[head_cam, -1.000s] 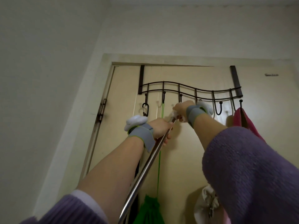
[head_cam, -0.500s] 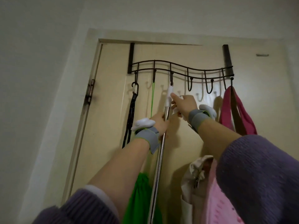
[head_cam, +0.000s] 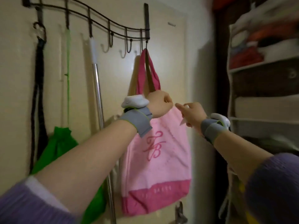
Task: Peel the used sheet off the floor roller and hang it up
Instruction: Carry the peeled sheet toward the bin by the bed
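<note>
Silver metal roller pole with white plastic cap (head_cam: 95, 62) hangs from dark wire over-door hook rack (head_cam: 103, 25), between green drawstring bag (head_cam: 61, 143) and pink tote bag (head_cam: 155, 159). Roller head below frame, not visible. Hanging step looks done. My left hand (head_cam: 159, 105) loosely fisted, empty as far as I can tell, in front of tote straps. My right hand (head_cam: 191, 114) pinching small white scrap (head_cam: 183, 122), likely peeled sheet, blurred. Next: bin scrap, lower arms.
</note>
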### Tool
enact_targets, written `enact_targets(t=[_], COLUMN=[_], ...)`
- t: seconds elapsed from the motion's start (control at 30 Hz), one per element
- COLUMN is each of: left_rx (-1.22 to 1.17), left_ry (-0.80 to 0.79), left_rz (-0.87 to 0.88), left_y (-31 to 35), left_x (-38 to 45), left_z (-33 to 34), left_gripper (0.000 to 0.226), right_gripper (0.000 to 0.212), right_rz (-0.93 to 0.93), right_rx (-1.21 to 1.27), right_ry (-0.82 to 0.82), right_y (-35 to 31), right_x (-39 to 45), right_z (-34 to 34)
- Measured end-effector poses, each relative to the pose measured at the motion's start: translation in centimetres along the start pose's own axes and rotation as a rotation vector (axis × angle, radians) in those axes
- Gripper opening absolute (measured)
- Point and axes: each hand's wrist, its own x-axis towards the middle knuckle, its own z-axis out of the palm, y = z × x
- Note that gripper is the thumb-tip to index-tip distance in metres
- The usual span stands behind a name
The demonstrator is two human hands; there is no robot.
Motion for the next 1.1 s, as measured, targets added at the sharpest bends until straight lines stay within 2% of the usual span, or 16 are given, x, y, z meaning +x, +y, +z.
enact_targets(t=[0.07,0.1,0.2,0.27,0.33,0.47,0.57,0.6,0.63,0.7,0.77,0.83,0.93,1.1], left_rx=[-0.004,-0.050,-0.029,-0.086,-0.135,-0.175,-0.252,-0.234,-0.253,-0.255,-0.253,-0.220,-0.163,-0.108], left_ry=[-0.154,-0.246,-0.370,-0.499,-0.636,-0.737,-0.881,-0.901,-0.940,-0.961,-1.057,-1.105,-1.171,-1.272], left_rz=[0.029,0.064,0.083,0.131,0.180,0.313,0.374,0.370,0.396,0.412,0.424,0.425,0.435,0.463], left_y=[2.9,6.3,9.3,13.5,19.5,30.0,42.9,43.7,47.6,50.4,56.1,58.0,61.4,65.2], left_x=[0.0,-0.1,-0.2,-0.2,-0.4,-2.3,-4.8,-5.1,-6.5,-7.4,-8.7,-9.2,-9.7,-8.4], left_z=[3.6,7.5,12.6,17.7,23.7,33.0,43.8,44.9,48.0,51.3,57.4,60.5,66.9,79.1], left_gripper=[0.025,0.026,0.028,0.030,0.028,0.018,0.022,0.026,0.029,0.026,0.026,0.033,0.035,0.034], right_gripper=[0.043,0.043,0.042,0.045,0.046,0.042,0.040,0.041,0.043,0.046,0.040,0.037,0.049,0.047], right_rz=[0.039,0.090,0.174,0.270,0.364,0.543,0.708,0.743,0.807,0.864,0.982,1.063,1.111,1.190], right_rx=[-0.086,-0.139,-0.299,-0.406,-0.447,-0.521,-0.535,-0.553,-0.583,-0.601,-0.623,-0.637,-0.596,-0.541], right_ry=[0.061,0.143,0.134,0.183,0.290,0.317,0.436,0.446,0.469,0.505,0.502,0.464,0.524,0.573], right_y=[3.0,5.8,9.0,12.4,16.3,22.9,31.0,32.5,34.4,36.8,40.9,43.7,49.2,58.2], right_x=[-0.6,-2.1,-4.3,-7.2,-10.4,-17.5,-24.0,-24.8,-27.3,-29.4,-32.0,-33.3,-34.4,-32.8], right_z=[-3.4,-7.9,-13.6,-20.1,-27.6,-38.7,-51.1,-52.1,-55.5,-58.5,-64.4,-66.9,-71.0,-76.6])
